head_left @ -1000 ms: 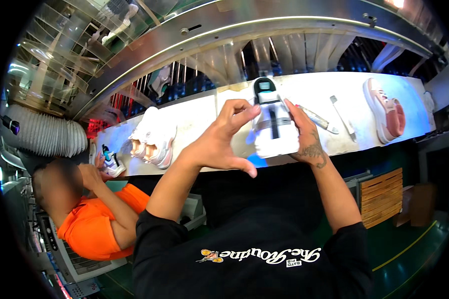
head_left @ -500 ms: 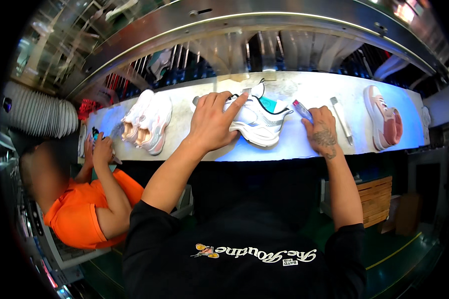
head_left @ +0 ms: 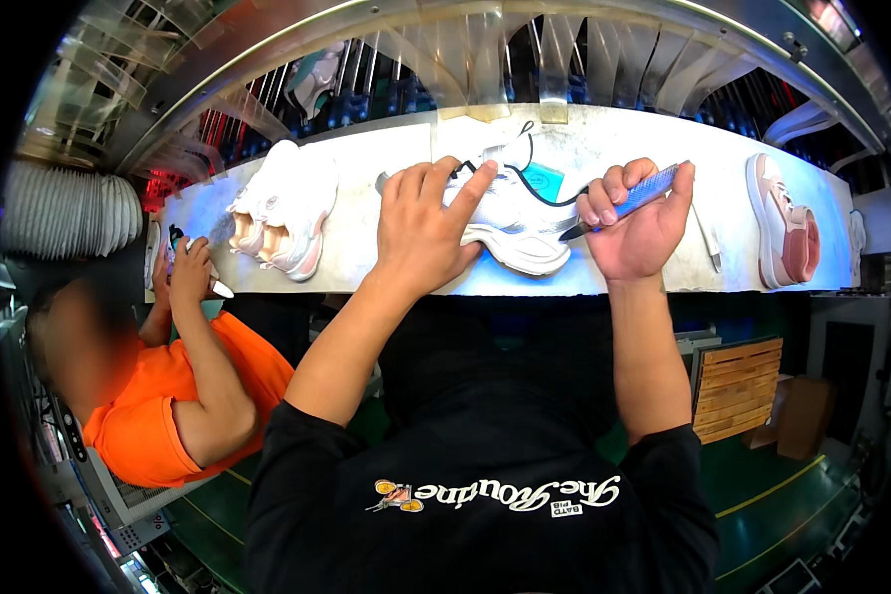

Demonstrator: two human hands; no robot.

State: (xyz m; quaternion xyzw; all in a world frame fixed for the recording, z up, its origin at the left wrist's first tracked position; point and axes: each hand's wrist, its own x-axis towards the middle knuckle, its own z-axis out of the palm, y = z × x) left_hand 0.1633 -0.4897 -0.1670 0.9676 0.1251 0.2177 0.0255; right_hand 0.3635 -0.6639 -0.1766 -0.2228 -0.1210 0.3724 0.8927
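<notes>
A white and silver sneaker with black edging lies on its side on the bench. My left hand is closed around one end of it, fingers over the top and thumb at the near side. My right hand, palm turned up, is closed on a slim tool with a translucent blue handle. The tool's dark, narrow tip is at the sneaker's right end; whether it touches is hard to tell. A teal piece shows behind the black edging.
A pair of white and pink sneakers stands to the left, a pink and white sneaker to the right. A pale pen-like tool lies between. Clear strips hang over rollers behind the bench. A co-worker in orange works at left.
My right hand has lifted the blue tool off the bench, turned palm up and brought its tip to the sneaker. My left hand keeps its hold.
</notes>
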